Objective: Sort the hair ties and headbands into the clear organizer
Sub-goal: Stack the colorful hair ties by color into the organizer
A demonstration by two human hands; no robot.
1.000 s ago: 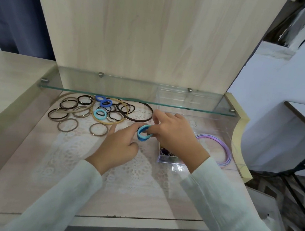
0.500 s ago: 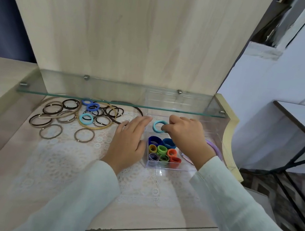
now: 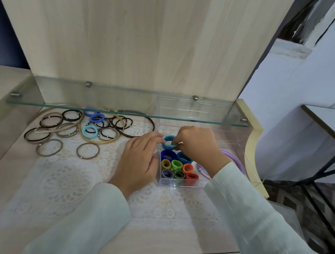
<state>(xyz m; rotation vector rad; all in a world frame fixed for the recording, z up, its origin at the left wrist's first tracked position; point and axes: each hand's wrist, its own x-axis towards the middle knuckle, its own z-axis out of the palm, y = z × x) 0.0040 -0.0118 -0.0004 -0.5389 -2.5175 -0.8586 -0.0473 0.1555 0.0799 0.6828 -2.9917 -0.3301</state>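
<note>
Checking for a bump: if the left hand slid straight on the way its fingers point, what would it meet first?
Probably the light blue fabric hair tie that the right hand pinches over the clear plastic organizer; depth is unclear.

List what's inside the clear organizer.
In the clear organizer, rolled hair ties stand packed: two blue, yellow, green, orange, red, two striped. The right hand, pinching a light blue hair tie, and its sleeve cover the part beside them.
</note>
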